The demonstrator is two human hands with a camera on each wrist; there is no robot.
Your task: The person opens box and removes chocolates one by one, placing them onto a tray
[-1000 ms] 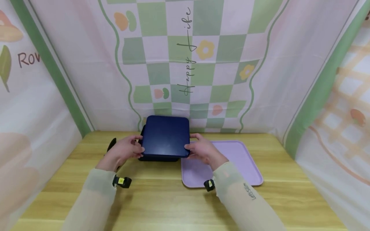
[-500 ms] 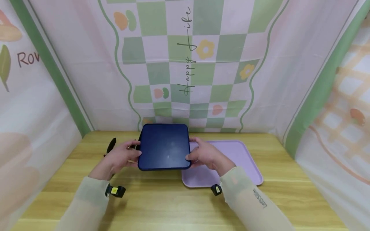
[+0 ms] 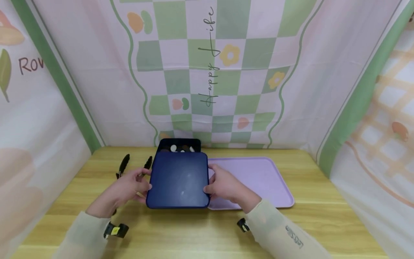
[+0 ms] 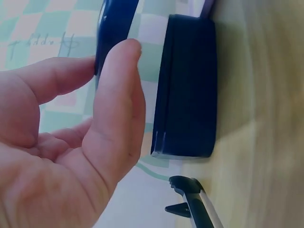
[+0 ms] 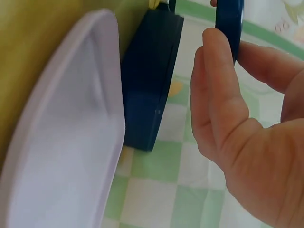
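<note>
A dark blue square lid (image 3: pixel 179 180) is held level between both hands, off its box. My left hand (image 3: pixel 130 187) pinches the lid's left edge, thumb on top and fingers beneath. On the opposite edge my right hand (image 3: pixel 224 185) pinches it the same way. Behind the lid, the open dark blue box (image 3: pixel 180 141) shows several white and brown round pieces (image 3: pixel 173 148) inside; the lid hides its front part. In the left wrist view a gap shows between the lid (image 4: pixel 116 28) and the box (image 4: pixel 187 90).
A light purple tray (image 3: pixel 258 180) lies on the wooden table to the right, partly behind my right hand. Black-tipped tongs (image 3: pixel 124 163) lie left of the box, partly covered by my left hand. A patterned curtain (image 3: pixel 207 82) hangs behind the table.
Both hands have drawn the lid off the box toward the person and slightly left. The box's open top and its contents have come into view behind it.
</note>
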